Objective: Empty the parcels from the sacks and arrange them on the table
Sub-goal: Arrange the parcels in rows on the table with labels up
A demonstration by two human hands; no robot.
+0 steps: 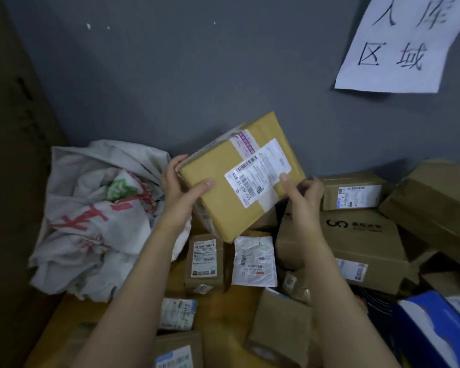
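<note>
The left hand (182, 181) and right hand (303, 197) grip opposite edges of a yellow-brown parcel (223, 192), tilted above the desk (219, 314). Beneath it crowd small labelled parcels (203, 261); crumpled sacks (98, 219) lie left, stacked cartons (356, 243) right, the grey wall (170, 75) beyond.

Dim, soft, blurry — warped wide-angle edges
</note>
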